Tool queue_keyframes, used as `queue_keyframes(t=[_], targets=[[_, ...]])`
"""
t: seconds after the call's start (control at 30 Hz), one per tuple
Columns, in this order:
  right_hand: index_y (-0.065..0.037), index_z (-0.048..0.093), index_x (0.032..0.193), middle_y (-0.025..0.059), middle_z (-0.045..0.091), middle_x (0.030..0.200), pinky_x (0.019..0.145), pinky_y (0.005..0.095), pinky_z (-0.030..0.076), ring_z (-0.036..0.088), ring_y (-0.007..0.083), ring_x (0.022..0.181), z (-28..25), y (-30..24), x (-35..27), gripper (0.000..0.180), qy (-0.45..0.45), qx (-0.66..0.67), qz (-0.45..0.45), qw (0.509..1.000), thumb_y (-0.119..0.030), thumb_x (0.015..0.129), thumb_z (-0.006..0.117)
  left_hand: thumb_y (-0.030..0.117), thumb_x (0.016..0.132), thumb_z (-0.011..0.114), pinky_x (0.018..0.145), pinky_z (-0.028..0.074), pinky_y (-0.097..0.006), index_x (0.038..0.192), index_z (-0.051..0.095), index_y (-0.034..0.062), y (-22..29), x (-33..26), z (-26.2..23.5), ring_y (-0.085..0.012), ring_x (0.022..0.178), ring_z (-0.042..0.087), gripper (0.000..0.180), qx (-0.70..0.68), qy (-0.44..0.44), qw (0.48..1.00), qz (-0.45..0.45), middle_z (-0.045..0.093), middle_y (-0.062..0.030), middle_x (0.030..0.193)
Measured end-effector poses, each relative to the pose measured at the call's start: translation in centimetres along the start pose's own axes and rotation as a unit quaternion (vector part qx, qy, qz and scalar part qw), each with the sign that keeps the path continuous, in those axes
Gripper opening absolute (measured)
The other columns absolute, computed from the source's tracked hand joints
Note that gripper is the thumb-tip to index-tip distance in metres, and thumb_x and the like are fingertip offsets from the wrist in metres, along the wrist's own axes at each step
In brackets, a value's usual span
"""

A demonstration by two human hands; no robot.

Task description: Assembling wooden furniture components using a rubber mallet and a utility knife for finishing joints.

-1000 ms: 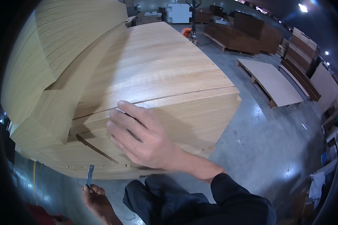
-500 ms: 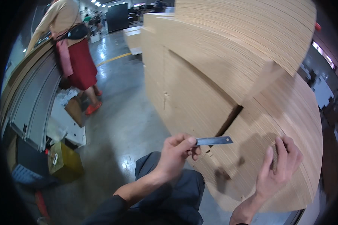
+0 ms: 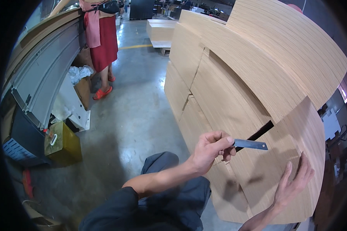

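I pinch a thin grey metal blade (image 3: 250, 144) in my left hand (image 3: 210, 150), its tip at the dark gap in the tall stack of pale plywood sheets (image 3: 235, 96). My right hand (image 3: 293, 183), open, presses flat against the stack's side. Across the concrete floor (image 3: 131, 115), a person in a red skirt (image 3: 102, 42) stands beside a grey machine (image 3: 38, 77) and yellow canister (image 3: 63, 144).

Beside the big stack of thin wood sheets (image 3: 258, 77), two bare hands show: one left hand (image 3: 208, 152) and one right hand (image 3: 293, 184). One flat metal blade (image 3: 250, 144) lies in front of the stack. Left of it stand one person in a red skirt (image 3: 102, 42) and one yellow canister (image 3: 63, 144). One low pallet of boards (image 3: 160, 30) sits behind it.
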State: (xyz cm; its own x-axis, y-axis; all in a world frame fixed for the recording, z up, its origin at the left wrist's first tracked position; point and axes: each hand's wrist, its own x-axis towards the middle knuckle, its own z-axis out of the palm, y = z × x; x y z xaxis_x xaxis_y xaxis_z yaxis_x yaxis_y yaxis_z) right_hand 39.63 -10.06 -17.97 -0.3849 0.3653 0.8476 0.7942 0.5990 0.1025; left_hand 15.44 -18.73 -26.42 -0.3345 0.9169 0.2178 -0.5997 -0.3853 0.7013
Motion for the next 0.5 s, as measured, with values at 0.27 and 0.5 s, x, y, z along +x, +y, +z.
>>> queue_keyframes(t=[0.27,0.5], targets=[[-0.002,0.059,0.121,0.017,0.057,0.11,0.1,0.052,0.034,0.053,0.0363,0.105,0.9,0.6,0.0,0.037,-0.045,-0.045,-0.003,0.998,-0.019,0.09,0.066,0.019,0.096,0.06,0.064,0.049,-0.028,0.091,0.062,-0.0023,1.0,-1.4,-4.6,-0.0153,0.066,0.06,0.022,0.018,0.036,0.999,-0.032,0.065,-0.0105,0.078],[-0.001,0.059,0.117,0.0156,0.057,0.108,0.097,0.0486,0.037,0.053,0.0351,0.101,0.9,0.1,0.6,0.034,-0.031,-0.094,-0.017,0.995,-0.017,0.088,0.067,0.015,0.096,0.061,0.063,0.048,-0.026,0.088,0.063,-0.0007,-1.4,-1.4,-4.5,-0.0135,0.066,0.06,0.018,-0.029,-0.005,0.996,-0.078,0.066,-0.0092,0.077]])
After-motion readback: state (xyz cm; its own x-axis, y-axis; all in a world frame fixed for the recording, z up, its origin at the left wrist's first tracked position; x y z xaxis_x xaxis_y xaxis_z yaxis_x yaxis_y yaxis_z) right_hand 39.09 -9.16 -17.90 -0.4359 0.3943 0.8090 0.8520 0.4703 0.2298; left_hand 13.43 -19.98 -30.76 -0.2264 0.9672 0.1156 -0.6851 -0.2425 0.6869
